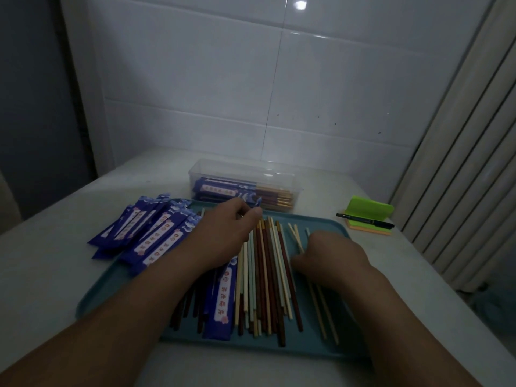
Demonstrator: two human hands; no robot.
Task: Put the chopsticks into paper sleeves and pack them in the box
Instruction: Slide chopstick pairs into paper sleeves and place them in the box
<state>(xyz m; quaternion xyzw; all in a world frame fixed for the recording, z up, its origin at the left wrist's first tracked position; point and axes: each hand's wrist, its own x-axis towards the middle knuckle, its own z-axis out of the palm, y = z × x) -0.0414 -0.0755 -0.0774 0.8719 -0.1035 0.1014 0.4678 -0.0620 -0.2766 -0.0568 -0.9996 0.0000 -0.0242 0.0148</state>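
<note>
Several loose chopsticks, brown, cream and pale green, lie side by side on a teal tray. My left hand lies over their left part and pinches the top end of a blue paper sleeve that runs under my wrist toward me. My right hand rests on the tray's right side with curled fingers on a pair of pale chopsticks. Behind the tray stands a clear plastic box holding sleeved chopsticks.
A heap of blue paper sleeves overlaps the tray's left rim. At the right lie green and orange sticky notes with a black pen on them. A tiled wall stands behind the table, a ribbed panel at the right.
</note>
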